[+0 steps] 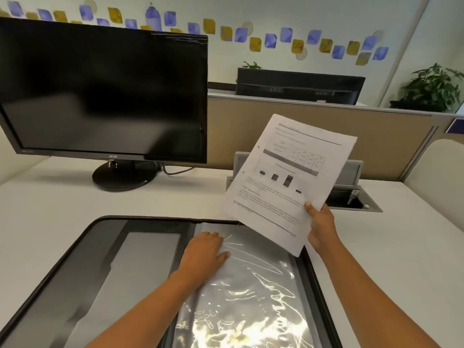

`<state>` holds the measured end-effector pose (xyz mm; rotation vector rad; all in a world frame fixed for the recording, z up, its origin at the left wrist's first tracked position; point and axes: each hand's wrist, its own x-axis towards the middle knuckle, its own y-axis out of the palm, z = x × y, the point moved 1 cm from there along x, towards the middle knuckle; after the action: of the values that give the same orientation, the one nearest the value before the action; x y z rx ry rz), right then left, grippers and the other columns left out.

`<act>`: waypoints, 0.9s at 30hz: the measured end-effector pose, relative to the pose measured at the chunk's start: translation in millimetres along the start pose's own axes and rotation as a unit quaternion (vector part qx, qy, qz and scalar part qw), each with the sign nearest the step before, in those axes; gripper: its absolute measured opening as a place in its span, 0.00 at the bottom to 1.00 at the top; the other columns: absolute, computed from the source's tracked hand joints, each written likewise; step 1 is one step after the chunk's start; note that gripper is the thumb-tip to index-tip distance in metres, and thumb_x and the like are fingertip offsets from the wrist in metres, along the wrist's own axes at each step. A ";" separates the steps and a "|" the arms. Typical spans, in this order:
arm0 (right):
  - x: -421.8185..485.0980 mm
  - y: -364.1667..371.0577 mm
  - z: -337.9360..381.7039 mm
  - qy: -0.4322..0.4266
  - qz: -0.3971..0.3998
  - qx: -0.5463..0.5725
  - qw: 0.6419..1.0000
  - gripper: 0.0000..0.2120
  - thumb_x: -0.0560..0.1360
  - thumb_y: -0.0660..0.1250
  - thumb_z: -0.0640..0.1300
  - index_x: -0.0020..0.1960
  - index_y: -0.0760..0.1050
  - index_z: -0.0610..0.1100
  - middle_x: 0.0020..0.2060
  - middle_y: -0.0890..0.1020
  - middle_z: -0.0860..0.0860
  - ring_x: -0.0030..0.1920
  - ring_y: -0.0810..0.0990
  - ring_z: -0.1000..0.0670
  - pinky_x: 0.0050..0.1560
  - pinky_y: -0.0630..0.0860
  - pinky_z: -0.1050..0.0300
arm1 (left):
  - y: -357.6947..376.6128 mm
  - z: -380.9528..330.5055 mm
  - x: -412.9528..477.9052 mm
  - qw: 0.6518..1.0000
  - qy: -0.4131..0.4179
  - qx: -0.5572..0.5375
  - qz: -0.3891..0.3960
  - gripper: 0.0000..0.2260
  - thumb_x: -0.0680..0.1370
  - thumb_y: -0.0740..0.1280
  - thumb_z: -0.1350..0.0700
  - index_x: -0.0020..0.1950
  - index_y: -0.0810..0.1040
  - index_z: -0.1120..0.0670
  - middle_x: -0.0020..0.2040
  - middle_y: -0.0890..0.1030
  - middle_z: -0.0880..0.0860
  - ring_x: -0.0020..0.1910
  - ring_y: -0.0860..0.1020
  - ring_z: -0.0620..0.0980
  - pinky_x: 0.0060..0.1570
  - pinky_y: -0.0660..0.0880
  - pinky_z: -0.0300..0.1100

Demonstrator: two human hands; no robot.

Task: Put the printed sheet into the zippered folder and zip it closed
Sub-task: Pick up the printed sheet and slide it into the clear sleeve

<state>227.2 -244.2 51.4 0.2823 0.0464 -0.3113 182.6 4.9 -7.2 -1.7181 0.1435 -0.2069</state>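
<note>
A black zippered folder (pixel 75 259) lies wide open on the white desk in front of me, grey pockets on its left half, shiny clear plastic sleeves (pixel 253 292) on its right half. My left hand (pixel 203 252) rests flat on the upper left part of the sleeves, fingers straight. My right hand (pixel 322 227) pinches the lower right corner of the printed sheet (pixel 288 182), thumb on top. The sheet, with a table, small bars and text, hangs tilted in the air above the folder's upper right corner.
A dark monitor (pixel 103 96) on a round stand (pixel 125 175) is at the back left. Behind the sheet a grey cable hatch (pixel 351 194) stands open in the desk. A beige partition (pixel 376 141) closes the back; a potted plant (pixel 431 89) is far right.
</note>
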 end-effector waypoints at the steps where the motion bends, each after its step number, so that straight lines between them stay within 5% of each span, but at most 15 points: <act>1: 2.2 2.7 0.3 0.003 0.003 0.012 1.000 0.08 0.78 0.60 0.40 0.55 0.70 0.49 0.47 0.80 0.52 0.47 0.78 0.48 0.45 0.76 0.48 | -1.9 0.5 2.3 1.000 0.001 0.006 -0.012 0.21 0.79 0.56 0.44 0.68 0.68 0.52 0.68 0.71 0.51 0.66 0.67 0.50 0.64 0.64 0.43; 9: 16.6 30.0 -0.2 0.024 0.037 0.115 0.992 0.18 0.79 0.56 0.36 0.68 0.65 0.44 0.60 0.75 0.43 0.58 0.74 0.41 0.61 0.71 0.39 | -3.5 4.3 25.0 0.999 -0.046 0.009 0.011 0.25 0.79 0.50 0.41 0.74 0.57 0.50 0.65 0.69 0.51 0.65 0.65 0.52 0.60 0.64 0.49; 12: 22.0 39.4 -2.3 0.034 0.054 0.146 0.987 0.19 0.79 0.56 0.36 0.69 0.64 0.45 0.61 0.75 0.42 0.61 0.72 0.39 0.61 0.69 0.35 | -4.7 3.8 34.4 0.998 -0.064 -0.024 0.015 0.21 0.80 0.51 0.42 0.69 0.66 0.50 0.61 0.73 0.52 0.63 0.68 0.53 0.59 0.64 0.51; 16: 25.0 50.5 -2.6 0.036 0.079 0.169 0.982 0.18 0.79 0.55 0.36 0.68 0.64 0.45 0.52 0.77 0.45 0.54 0.75 0.42 0.50 0.74 0.40 | -3.7 1.6 38.7 0.992 -0.072 -0.105 -0.026 0.13 0.78 0.60 0.47 0.59 0.75 0.49 0.54 0.78 0.50 0.58 0.73 0.51 0.57 0.66 0.47; 20: 33.9 58.7 -6.0 0.034 0.062 0.182 0.981 0.19 0.79 0.56 0.35 0.68 0.65 0.44 0.60 0.74 0.42 0.60 0.73 0.41 0.63 0.69 0.37 | -5.6 2.0 36.7 0.973 -0.077 -0.192 -0.099 0.09 0.74 0.67 0.51 0.54 0.78 0.48 0.42 0.77 0.46 0.48 0.76 0.47 0.48 0.66 0.38; 27: 43.2 84.7 -9.3 0.055 0.072 0.217 0.972 0.18 0.79 0.56 0.35 0.67 0.66 0.46 0.51 0.78 0.47 0.51 0.76 0.46 0.59 0.72 0.40 | -8.9 2.3 38.9 0.962 -0.030 -0.236 -0.135 0.03 0.75 0.67 0.54 0.45 0.81 0.49 0.36 0.72 0.42 0.40 0.70 0.42 0.37 0.64 0.35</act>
<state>294.5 -177.0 61.3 0.7338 0.0674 -0.1582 220.8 0.3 3.4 -2.2170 -0.0969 -0.3422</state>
